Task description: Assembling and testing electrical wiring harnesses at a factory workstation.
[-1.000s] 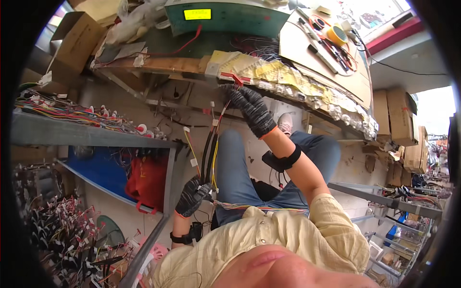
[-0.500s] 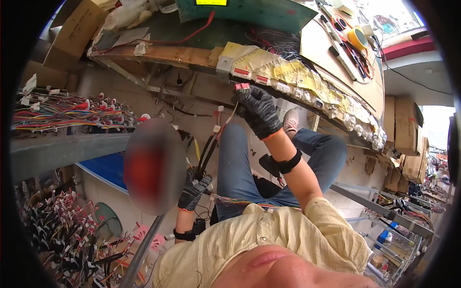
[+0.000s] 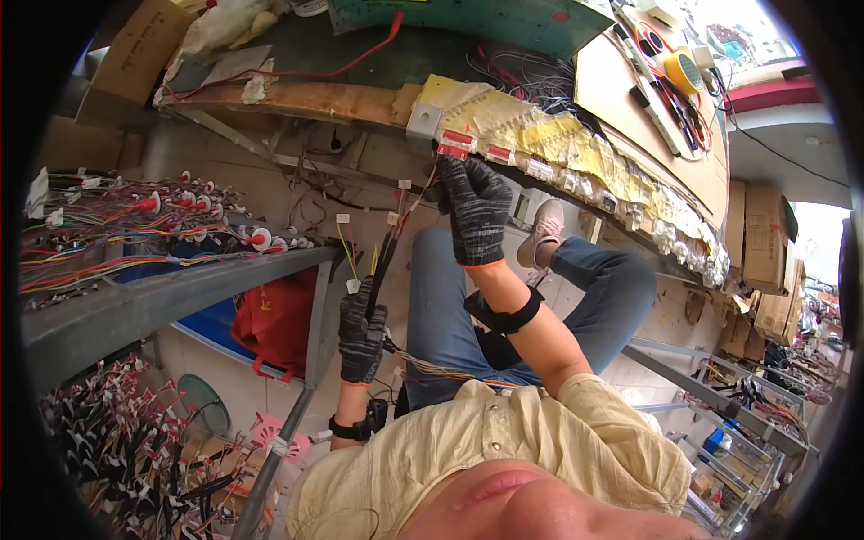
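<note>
My right hand (image 3: 479, 211), in a dark grey knitted glove, pinches a small red connector (image 3: 452, 152) at the bench edge. The connector touches, or nearly touches, the first red-and-white socket (image 3: 459, 138) in a row fixed along that edge; whether it is seated cannot be told. Lower and to the left, my left hand (image 3: 362, 337), gloved alike, is closed around a wire harness (image 3: 382, 270) with black-sleeved branches. White connectors (image 3: 343, 219) on thin coloured wires stick up from the harness. Part of the bundle is hidden inside my left hand.
Yellow paper strips (image 3: 549, 135) lie along the bench edge, behind the sockets. Pens and a yellow round item (image 3: 684, 72) rest on cardboard at the right. A grey metal rack (image 3: 180, 292) with bundled wires stands left, a red bag (image 3: 279, 324) beneath. More harnesses fill the lower left.
My right hand has carried the red connector forward to the socket row. My left hand has moved slightly up and forward with the harness. A blurred red-and-grey shape at the left is gone.
</note>
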A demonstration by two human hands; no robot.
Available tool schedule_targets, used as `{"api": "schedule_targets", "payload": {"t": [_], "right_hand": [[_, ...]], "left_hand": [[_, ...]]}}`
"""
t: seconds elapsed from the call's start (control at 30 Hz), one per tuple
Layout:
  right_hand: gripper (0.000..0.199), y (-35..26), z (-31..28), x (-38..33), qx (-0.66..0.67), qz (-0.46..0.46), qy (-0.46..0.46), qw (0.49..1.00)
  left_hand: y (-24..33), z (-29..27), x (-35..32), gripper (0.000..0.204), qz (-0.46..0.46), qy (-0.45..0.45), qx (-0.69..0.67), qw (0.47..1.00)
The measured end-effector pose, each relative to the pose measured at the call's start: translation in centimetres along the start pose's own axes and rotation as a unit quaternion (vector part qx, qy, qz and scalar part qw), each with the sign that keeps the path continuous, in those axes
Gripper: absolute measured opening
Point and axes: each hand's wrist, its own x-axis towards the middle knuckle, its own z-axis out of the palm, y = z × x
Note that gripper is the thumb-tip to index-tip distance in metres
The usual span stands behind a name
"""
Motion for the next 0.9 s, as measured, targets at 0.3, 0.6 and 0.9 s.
{"api": "schedule_targets", "payload": {"t": [0.3,0.6,0.9], "right_hand": [[0.011,1.4,0.6,0.4,0.065,-0.046,0.049,0.996],[0.023,1.3,-8.5,3.1,-0.493,-0.489,-0.188,0.694],[0.015,0.4,-8.7,-3.7,-0.277,-0.135,-0.116,0.944]], "left_hand": [[-0.7,0.5,0.6,0.031,-0.073,-0.051,-0.137,0.987],[-0.6,0.6,1.1,0.025,-0.135,-0.184,-0.321,0.919],[1.6,2.1,2.1,0.026,-0.114,-0.271,-0.336,0.895]]}}
